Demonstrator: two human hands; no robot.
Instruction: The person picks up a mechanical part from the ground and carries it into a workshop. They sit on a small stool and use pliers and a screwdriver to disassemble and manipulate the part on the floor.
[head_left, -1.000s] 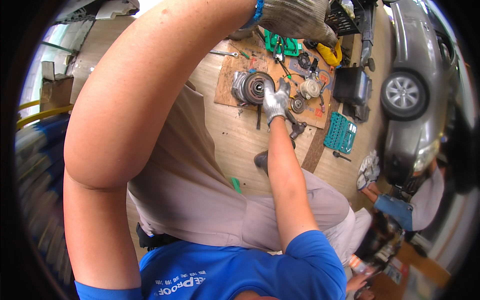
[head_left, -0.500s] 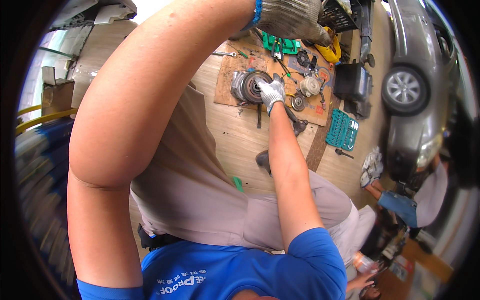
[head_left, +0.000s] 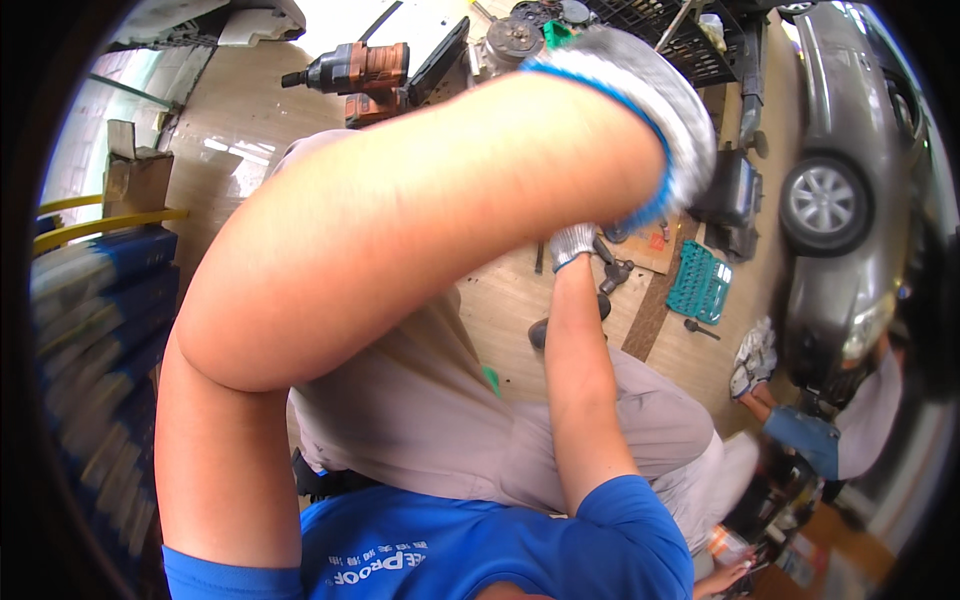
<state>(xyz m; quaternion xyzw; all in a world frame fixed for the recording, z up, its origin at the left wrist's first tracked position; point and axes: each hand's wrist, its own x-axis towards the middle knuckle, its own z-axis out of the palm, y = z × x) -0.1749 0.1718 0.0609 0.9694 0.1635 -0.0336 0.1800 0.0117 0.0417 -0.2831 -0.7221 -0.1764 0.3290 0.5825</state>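
Note:
My left hand (head_left: 665, 100), in a grey-white knit glove with a blue cuff, is raised close to the view and blurred; its fingers are hidden. The left forearm crosses the middle and covers most of the work area. Below it, only the wrist and back part of my right hand (head_left: 573, 243) show, in a similar pale glove. Its fingers, and whatever they touch, are behind the left arm. A dark, jointed metal tool or part (head_left: 616, 272) lies beside the right wrist, near a strip of cardboard (head_left: 657, 252).
An orange-and-black cordless impact wrench (head_left: 365, 75) sits at the far left, beside grey round machine parts (head_left: 513, 40). A teal socket set (head_left: 700, 283) lies open at right. Black crates stand behind; a grey car (head_left: 850, 150) and another person (head_left: 800, 430) are farther right.
My left hand has swung right and nearer, its forearm now covering the pulley that my right hand was touching. The view has shifted, bringing the impact wrench in.

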